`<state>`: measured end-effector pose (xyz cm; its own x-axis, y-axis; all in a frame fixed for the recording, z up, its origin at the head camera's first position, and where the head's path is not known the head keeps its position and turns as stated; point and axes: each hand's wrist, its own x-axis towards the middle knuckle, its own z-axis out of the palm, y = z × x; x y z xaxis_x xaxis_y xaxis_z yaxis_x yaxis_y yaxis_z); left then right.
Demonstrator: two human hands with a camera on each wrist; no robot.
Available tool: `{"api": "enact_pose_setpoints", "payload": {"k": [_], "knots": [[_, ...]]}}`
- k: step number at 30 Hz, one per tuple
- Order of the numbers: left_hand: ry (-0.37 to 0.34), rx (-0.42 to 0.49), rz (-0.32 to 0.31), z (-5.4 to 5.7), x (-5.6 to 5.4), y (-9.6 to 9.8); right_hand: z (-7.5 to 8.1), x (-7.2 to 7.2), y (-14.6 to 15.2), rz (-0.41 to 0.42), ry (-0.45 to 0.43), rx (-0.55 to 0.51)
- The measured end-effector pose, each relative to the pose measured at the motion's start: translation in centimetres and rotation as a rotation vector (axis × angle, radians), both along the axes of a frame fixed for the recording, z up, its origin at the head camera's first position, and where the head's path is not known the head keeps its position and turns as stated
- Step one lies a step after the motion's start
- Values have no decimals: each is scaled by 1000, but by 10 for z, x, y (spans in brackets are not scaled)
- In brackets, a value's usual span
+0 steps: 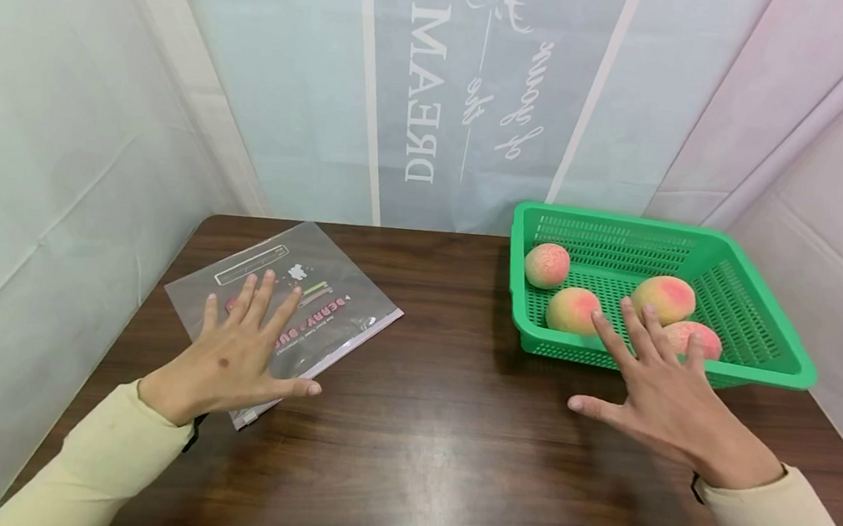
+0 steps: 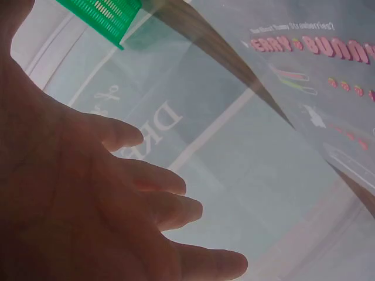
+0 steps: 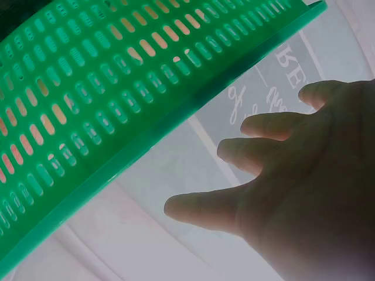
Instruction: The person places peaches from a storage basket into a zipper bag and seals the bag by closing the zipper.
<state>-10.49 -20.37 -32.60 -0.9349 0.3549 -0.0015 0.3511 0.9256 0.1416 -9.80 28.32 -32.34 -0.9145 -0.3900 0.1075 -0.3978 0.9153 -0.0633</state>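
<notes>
In the head view a clear plastic zip bag (image 1: pixel 344 290) with pink lettering lies flat at the table's left. Over its near part my left hand (image 1: pixel 232 363) hovers palm down, fingers spread and holding nothing. A green plastic basket (image 1: pixel 762 326) stands at the right with several peaches in it, among them one peach (image 1: pixel 547 266) in the far left corner and another peach (image 1: pixel 572 310) by the near wall. My right hand (image 1: pixel 668 402) is spread in front of the basket's near side, its fingertips overlapping the basket in view. In the right wrist view the fingers (image 3: pixel 205 208) are apart from the basket wall.
The brown wooden table (image 1: pixel 420 447) reaches back to a grey-blue curtain (image 1: pixel 316 87) with mirrored white lettering. White fabric walls (image 1: pixel 37 179) border the table on the left and right.
</notes>
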Motion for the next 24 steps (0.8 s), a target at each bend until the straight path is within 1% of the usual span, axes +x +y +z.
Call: {"api": "enact_pose_setpoints", "payload": {"k": [8,15,24], "knots": [[11,9,-13,-6,2,2,-4,2,-3,52,39,-26],[46,24,-47,-13,4,1,-8,3,-11,152,83,-49],[42,32,-64,-20,4,1,-12,1,-24,214,105,-52]]}}
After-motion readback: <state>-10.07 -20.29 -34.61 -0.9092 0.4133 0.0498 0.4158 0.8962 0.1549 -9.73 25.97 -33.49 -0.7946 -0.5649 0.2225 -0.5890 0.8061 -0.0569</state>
